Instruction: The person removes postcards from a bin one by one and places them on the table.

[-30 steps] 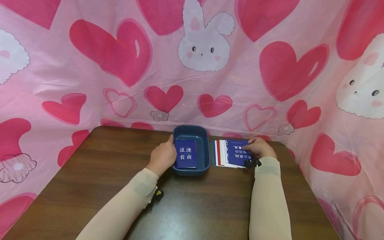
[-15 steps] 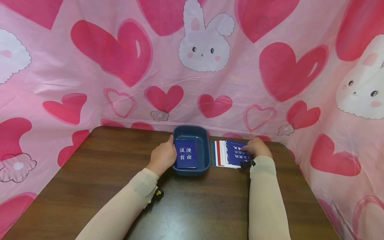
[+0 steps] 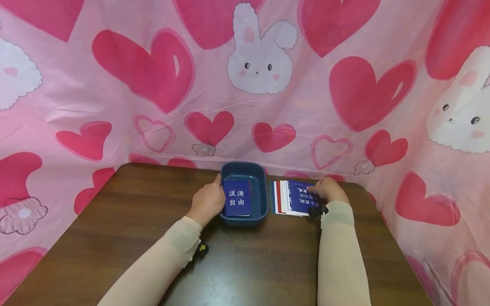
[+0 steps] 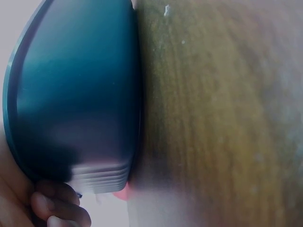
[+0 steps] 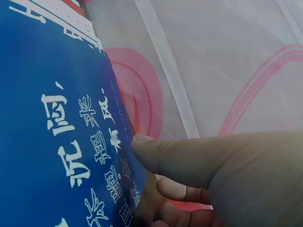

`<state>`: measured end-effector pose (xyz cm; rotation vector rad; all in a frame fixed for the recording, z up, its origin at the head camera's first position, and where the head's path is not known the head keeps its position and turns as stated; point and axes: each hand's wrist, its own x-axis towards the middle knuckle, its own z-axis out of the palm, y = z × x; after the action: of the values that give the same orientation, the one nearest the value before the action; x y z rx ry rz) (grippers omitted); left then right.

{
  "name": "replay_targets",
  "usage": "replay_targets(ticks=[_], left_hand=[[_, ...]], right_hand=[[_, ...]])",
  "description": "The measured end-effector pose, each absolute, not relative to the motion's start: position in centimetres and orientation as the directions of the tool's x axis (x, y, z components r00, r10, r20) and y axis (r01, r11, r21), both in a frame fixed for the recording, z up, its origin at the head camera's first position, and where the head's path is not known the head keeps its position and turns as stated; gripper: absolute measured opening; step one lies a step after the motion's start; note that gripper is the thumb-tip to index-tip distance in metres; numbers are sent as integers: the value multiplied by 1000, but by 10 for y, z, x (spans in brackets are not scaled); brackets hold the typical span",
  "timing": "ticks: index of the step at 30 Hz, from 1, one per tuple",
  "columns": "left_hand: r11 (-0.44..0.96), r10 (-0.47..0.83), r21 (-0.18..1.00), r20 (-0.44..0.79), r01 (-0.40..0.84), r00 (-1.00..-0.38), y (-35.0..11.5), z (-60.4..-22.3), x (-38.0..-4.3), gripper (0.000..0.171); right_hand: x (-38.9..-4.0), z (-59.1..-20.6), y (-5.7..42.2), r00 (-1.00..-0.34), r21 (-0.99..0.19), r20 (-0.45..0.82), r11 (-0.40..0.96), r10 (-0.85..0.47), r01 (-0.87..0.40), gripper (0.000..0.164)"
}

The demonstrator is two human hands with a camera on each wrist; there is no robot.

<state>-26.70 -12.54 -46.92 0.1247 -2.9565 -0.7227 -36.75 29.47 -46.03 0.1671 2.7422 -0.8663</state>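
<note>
in the head view, the tabletop (image 3: 126, 238) was dark brown with wood grain, its far corners rounded, a pale sheen toward the near side. behind it and at both sides stood creased pink cloth (image 3: 237, 104) printed with red hearts and white rabbits. the dish (image 3: 265, 193), deep blue with rounded corners, sat near the far edge. in its nearer part lay a dark blue card (image 3: 238, 209) with four white characters, a thin red edge showing at its right. the left hand (image 3: 208, 200) held the dish by its left rim. just right of the dish, apart from it, lay fanned cards (image 3: 294, 204): blue on top, then white, red and green edges toward the dish. the right hand (image 3: 332, 190) pinched them at the far right.

in the left wrist view, the dish wall looked smooth and glossy teal; the left hand's grip was clamped on it, fingers curled at the rim. the tabletop was blurred, with a few white specks.

in the right wrist view, the top card bore white writing, some outlined; the right hand's thumb pressed its edge, other fingers bent below, the grip closed on the cards.
</note>
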Motion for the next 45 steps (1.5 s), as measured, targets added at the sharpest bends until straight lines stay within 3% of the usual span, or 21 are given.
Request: replay_targets(ticks=[10, 18, 26, 34, 39, 43, 45], left_hand=[[883, -102, 465, 57, -64, -993, -125, -468, -267, 62], [885, -98, 461, 60, -59, -993, -123, -469, -266, 62], [879, -112, 472, 64, -69, -992, -124, -468, -265, 63], [880, -103, 470, 61, -63, -993, -124, -470, -266, 62], [881, -110, 468, 66, -66, -992, -127, -469, -266, 62], [877, -103, 476, 54, -65, -993, -126, -468, -266, 62], [875, -105, 478, 47, -70, -993, -125, -469, -266, 62]], right_hand=[[-367, -449, 284, -974, -569, -226, 811, 5, 137, 41], [-359, -420, 246, -987, -625, -103, 780, -122, -32, 44], [-353, -399, 189, -955, -656, -26, 725, -296, -207, 40], [-341, -396, 127, -921, -732, -69, 647, -383, -214, 35], [-348, -396, 89, -901, -688, -168, 702, -399, -183, 45], [-354, -399, 65, -879, -606, -279, 781, -387, -151, 59], [-356, -401, 57, -872, -545, -319, 824, -372, -152, 58]])
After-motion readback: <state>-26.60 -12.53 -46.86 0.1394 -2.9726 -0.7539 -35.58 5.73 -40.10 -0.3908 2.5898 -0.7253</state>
